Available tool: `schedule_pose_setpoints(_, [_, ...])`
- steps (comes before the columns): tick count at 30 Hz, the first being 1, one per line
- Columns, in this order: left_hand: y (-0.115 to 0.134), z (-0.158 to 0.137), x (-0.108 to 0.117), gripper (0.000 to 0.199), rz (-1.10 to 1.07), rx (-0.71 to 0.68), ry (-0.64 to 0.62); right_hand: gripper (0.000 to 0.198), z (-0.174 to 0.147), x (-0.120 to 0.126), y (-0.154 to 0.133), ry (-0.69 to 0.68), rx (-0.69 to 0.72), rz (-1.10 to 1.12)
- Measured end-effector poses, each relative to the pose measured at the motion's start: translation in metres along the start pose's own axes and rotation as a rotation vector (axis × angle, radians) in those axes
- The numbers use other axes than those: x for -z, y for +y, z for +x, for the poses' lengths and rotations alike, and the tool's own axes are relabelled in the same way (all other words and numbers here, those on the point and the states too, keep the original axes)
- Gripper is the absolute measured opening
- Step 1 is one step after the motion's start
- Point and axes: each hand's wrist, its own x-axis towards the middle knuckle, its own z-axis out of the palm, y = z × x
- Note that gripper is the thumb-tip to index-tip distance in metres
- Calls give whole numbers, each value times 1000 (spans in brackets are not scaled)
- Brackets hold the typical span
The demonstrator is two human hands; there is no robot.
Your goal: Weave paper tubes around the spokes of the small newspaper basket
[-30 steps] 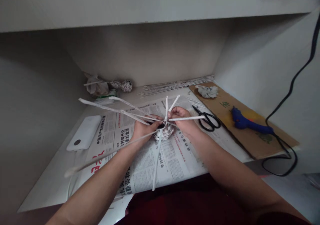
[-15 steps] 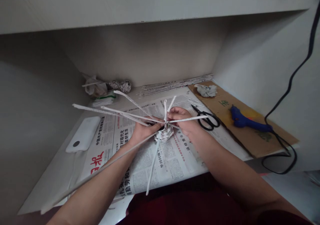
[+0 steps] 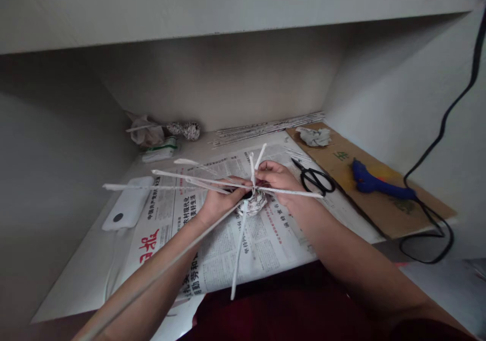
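Note:
Between my hands is a small woven piece of rolled newspaper (image 3: 255, 204), with several long white paper strips sticking out in all directions. My left hand (image 3: 222, 199) is closed around its left side, thumb near the middle where the strips cross. At the right, my right hand (image 3: 279, 179) pinches a strip close to that crossing, fingers curled. One paper strip (image 3: 292, 192) passes across in front of my right hand, and another (image 3: 239, 255) hangs down toward me. A dark spot shows beside my left thumb; I cannot make out what it is.
Newspaper (image 3: 220, 260) covers the tabletop. Black scissors (image 3: 313, 178) lie right of my hands, and a blue glue gun (image 3: 379, 184) rests on cardboard (image 3: 410, 219) beside crumpled paper (image 3: 314, 136). Behind are paper rods (image 3: 266, 127); at left, a white power bank (image 3: 128, 204) and a plastic bag (image 3: 144, 132).
The strips on the left have swung lower, and the right-hand strip's tip has dipped. The long strip over my left forearm has shifted across it. Both hands keep their hold.

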Motion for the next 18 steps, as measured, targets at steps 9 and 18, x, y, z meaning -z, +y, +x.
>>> schedule_pose_setpoints(9, [-8, 2, -1, 22, -62, 121, 88, 38, -3, -4, -2, 28, -65, 80])
schedule_pose_setpoints(18, [-3, 4, -2, 35, -140, 165, -14, 26, -12, -4, -8, -49, 69, -55])
